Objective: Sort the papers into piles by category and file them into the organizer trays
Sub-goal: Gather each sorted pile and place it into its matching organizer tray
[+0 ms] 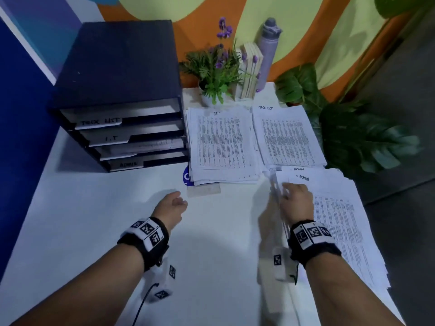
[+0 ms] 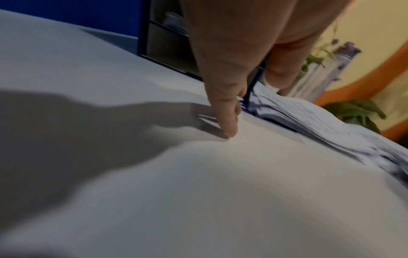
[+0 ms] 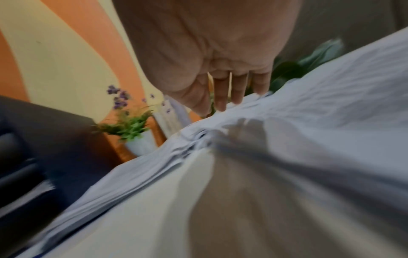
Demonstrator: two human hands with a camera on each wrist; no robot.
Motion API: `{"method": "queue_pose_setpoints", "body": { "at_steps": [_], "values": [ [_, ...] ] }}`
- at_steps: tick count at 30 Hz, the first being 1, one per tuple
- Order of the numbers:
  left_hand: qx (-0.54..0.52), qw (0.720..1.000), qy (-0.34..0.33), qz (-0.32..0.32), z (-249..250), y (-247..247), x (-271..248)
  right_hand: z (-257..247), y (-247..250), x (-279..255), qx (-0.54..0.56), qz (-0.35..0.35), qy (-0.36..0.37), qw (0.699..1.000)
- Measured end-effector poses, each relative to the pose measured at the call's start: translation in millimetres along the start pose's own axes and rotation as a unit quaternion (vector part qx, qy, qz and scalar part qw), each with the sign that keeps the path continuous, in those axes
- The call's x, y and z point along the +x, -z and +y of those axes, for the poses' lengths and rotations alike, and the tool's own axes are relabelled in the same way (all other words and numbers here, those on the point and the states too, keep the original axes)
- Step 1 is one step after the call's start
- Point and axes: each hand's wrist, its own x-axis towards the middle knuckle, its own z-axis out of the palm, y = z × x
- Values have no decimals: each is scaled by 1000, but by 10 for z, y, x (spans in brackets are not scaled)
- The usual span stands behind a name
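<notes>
Three stacks of printed papers lie on the white table (image 1: 94,208): an I.T. pile (image 1: 221,142), a TASK LIST pile (image 1: 289,135) and an ADMIN pile (image 1: 341,220) at the right edge. My right hand (image 1: 292,196) holds the raised left edge of the ADMIN pile's top sheets between thumb and fingers. In the right wrist view the fingertips (image 3: 220,104) sink into the bulging ADMIN sheets (image 3: 331,104). My left hand (image 1: 175,203) holds nothing, and one fingertip (image 2: 229,132) touches the bare table. The dark organizer (image 1: 117,67) with labelled trays stands at the back left.
A potted plant (image 1: 214,67), some books (image 1: 249,67) and a grey bottle (image 1: 268,48) stand behind the piles. Large leaves (image 1: 364,142) crowd the right side. A paper label (image 1: 203,190) sticks out under the I.T. pile. The ADMIN pile overhangs the table's right edge.
</notes>
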Motion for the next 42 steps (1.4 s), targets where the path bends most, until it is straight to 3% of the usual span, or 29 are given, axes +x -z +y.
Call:
{"method": "queue_pose_setpoints", "body": {
  "at_steps": [3,5,8,12,16,22,25,28,31,34,38,42],
  "values": [
    [19,999,21,-43,-73,-302,-125,498,230,17,-74,62,-85,992],
    [44,997,24,-64,-84,-495,-168,781,380,50,-105,65,-155,980],
    [81,992,29,-93,-56,-776,-242,1111,594,126,-116,4,-247,962],
    [110,985,36,-126,-31,-1131,-379,1379,705,180,-68,-56,-291,953],
    [129,979,47,-147,-18,-1383,-479,1393,660,84,-29,-96,-272,957],
    [81,978,80,-175,35,-1499,-546,1178,406,-341,-62,-38,-216,974],
    [35,977,98,-187,28,-1481,-548,986,328,-503,-75,-56,-199,975],
    [34,980,82,-179,5,-1367,-569,801,278,-552,15,-62,-215,974],
    [55,984,79,-149,3,-1099,-591,694,261,-566,122,-149,-220,956],
    [62,987,79,-128,-5,-773,-661,468,200,-683,164,-194,-150,956],
    [31,995,27,-91,-18,-264,-782,17,133,-877,327,-193,-71,922],
    [-24,990,-137,-14,189,200,-888,-682,243,-958,398,-198,-1,896]
  ]
}}
